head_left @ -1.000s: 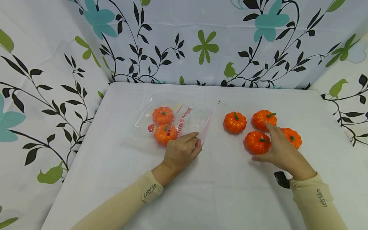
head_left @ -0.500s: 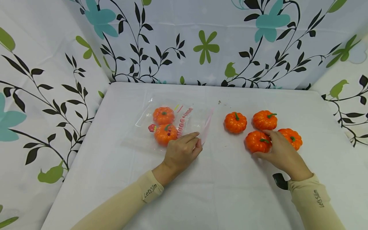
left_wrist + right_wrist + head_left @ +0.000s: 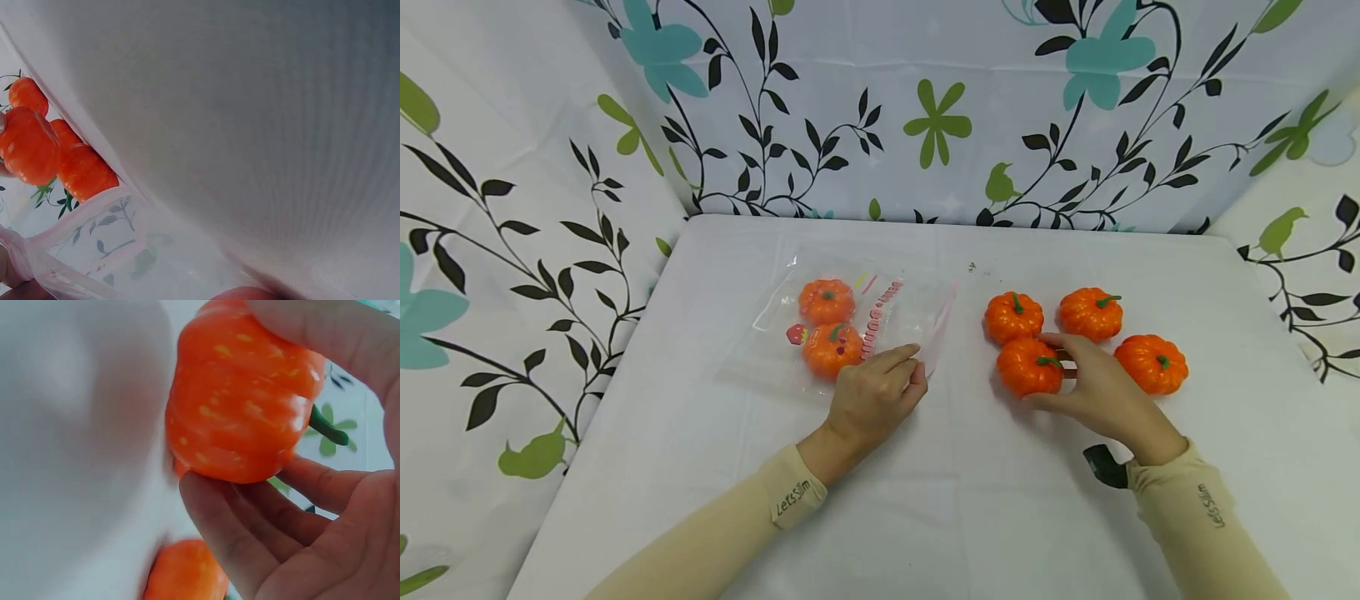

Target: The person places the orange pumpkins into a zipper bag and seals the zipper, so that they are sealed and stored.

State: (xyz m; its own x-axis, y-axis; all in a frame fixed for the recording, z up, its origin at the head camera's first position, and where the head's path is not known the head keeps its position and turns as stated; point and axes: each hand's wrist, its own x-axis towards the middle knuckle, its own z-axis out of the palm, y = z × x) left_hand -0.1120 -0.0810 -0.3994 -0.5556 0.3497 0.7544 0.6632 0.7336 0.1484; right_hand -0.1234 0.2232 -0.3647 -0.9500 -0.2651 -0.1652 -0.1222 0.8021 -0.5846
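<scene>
On the left of the table lies a clear zip bag (image 3: 760, 358) with a pink zip edge and red print. Two small orange pumpkins are inside it, a far pumpkin (image 3: 826, 303) and a near pumpkin (image 3: 829, 360). My left hand (image 3: 874, 398) pinches the bag at its mouth; the left wrist view shows the pink edge (image 3: 94, 215) standing apart there. Thumb and fingers of my right hand (image 3: 1105, 396) grip another orange pumpkin (image 3: 1026, 368) with a green stem, also large in the right wrist view (image 3: 244, 400).
Right of the bag are three loose pumpkins: one just behind the gripped pumpkin (image 3: 1013, 315), a back-right pumpkin (image 3: 1086, 314) and a rightmost pumpkin (image 3: 1153, 367). A white cloth covers the table (image 3: 910, 525). Patterned curtains (image 3: 865, 67) hang behind and beside it.
My right hand has closed round the near pumpkin and moved it left, nearer to the bag. The left hand and the bag have stayed in place.
</scene>
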